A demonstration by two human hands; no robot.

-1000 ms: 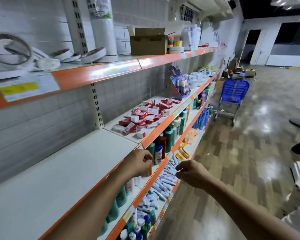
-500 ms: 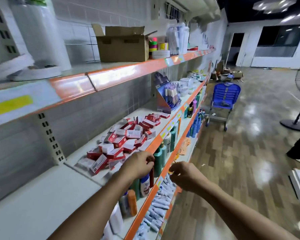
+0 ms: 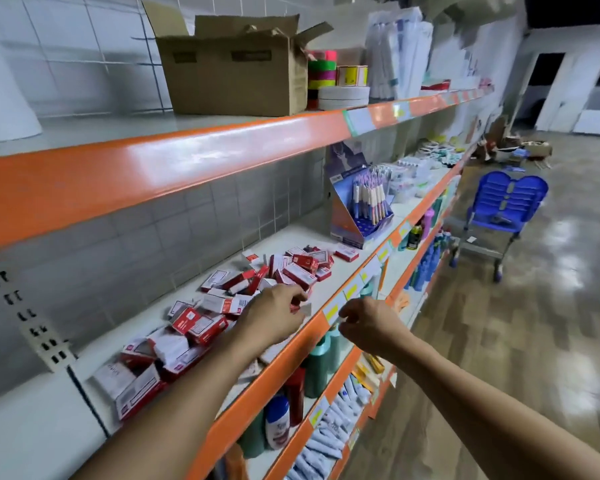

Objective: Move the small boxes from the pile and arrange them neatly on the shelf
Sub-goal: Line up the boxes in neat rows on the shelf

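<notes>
A loose pile of small red and white boxes (image 3: 222, 306) lies jumbled on the white middle shelf (image 3: 329, 282), spreading from the shelf joint at the left towards a pen display. My left hand (image 3: 274, 315) reaches over the orange shelf edge onto the near side of the pile. Its fingers curl down round a small box, whose pale corner peeks out under the fingertips. My right hand (image 3: 368, 323) hovers just in front of the shelf edge, to the right of the left hand. Its fingers are curled and I see nothing in them.
A bare white shelf section (image 3: 32, 427) lies left of the pile. A pen display stand (image 3: 364, 202) is at the pile's far end. An open cardboard box (image 3: 236, 67) sits on the top shelf. Bottles (image 3: 317, 365) and tubes (image 3: 326, 441) fill lower shelves. A blue chair (image 3: 503, 209) stands in the aisle.
The view has moved along the shelf to the pile. My left hand has risen from the shelf edge onto the boxes. My right hand has come along beside it.
</notes>
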